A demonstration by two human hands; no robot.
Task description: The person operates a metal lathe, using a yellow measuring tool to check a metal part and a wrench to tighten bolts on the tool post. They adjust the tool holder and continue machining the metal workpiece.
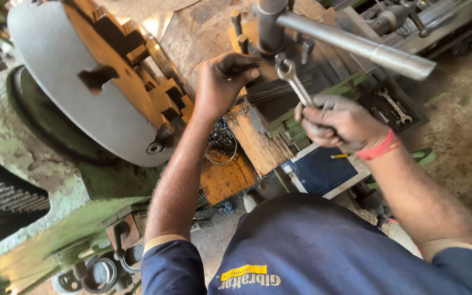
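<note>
Yellow printed label (242, 271) on dark blue shirt, bottom centre, no packages, signs or screens

right hand (337, 121) grips a spanner (293, 82) on the tool post (271, 33); left hand (222, 82) rests beside it.

A: We get soft daylight here, brightest at the top, where a pale patch glares off the lathe bed (159, 24) behind the chuck (83, 82).

B: We see the long steel handle (356, 46) shining along its upper side. Shadows are soft and fall under the chuck and machine.

A: The centre is sharp. At the left edge we find things bent and stretched, and the dark lower left corner is perhaps slightly blurred.
</note>
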